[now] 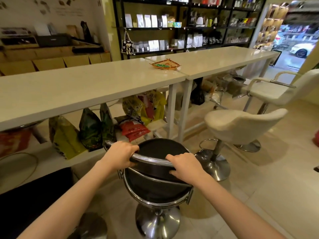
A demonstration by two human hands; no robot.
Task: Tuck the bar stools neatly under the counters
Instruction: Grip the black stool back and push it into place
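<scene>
Both our left hand [120, 156] and right hand [185, 165] curl round the black stool [160, 171] backrest, short of the near counter [77, 90]. Two white stools [240, 125] on the right stand untucked too.

Colours, counter area.
Black stool [162, 149] with chrome frame; cream stools [241, 125]; white counters [86, 87]; orange woven tray [165, 65] at counter's far edge; yellow, green, red bags [134, 116] beneath.

Woven tray [165, 65]: on a white tabletop, holding small green items.
Printed bags [89, 128]: standing and leaning on the low shelf beneath.
Red packets [135, 131]: lying beside them.
Black shelving [188, 23]: behind, stocked with white pouches.
Tote bag [127, 44]: hanging from its left end.
Cardboard boxes [50, 63]: stacked at left.
</scene>
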